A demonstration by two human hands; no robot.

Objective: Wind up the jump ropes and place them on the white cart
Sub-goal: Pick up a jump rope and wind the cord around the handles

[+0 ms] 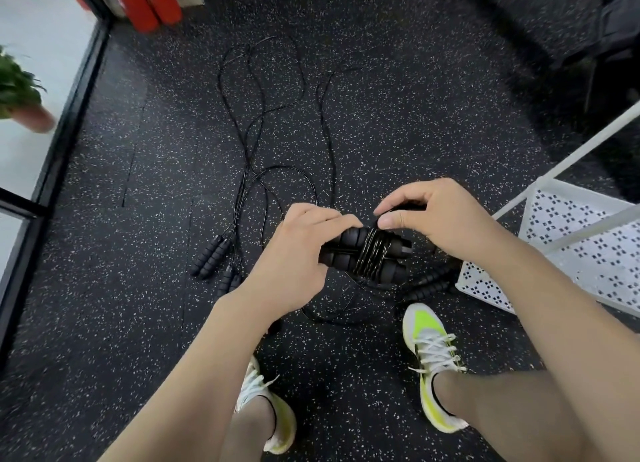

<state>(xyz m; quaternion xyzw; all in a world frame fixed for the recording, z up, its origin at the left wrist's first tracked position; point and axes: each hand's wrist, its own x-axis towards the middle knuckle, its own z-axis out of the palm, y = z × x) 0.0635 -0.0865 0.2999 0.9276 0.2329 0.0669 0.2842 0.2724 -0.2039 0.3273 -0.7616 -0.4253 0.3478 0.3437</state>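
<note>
Left hand (294, 253) grips the paired handles (349, 250), their long axis running crosswise between both hands; right hand (433, 215) pinches the cord (372, 253) over them. White cart (568, 239) stands just beside the right hand.

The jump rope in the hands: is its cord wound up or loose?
Partly wound. Several cord turns wrap the paired handles, gripped by the left hand; the right hand pinches the cord.

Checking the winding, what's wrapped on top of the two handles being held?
Black cord coils around the paired handles. The left hand covers their left ends.
</note>
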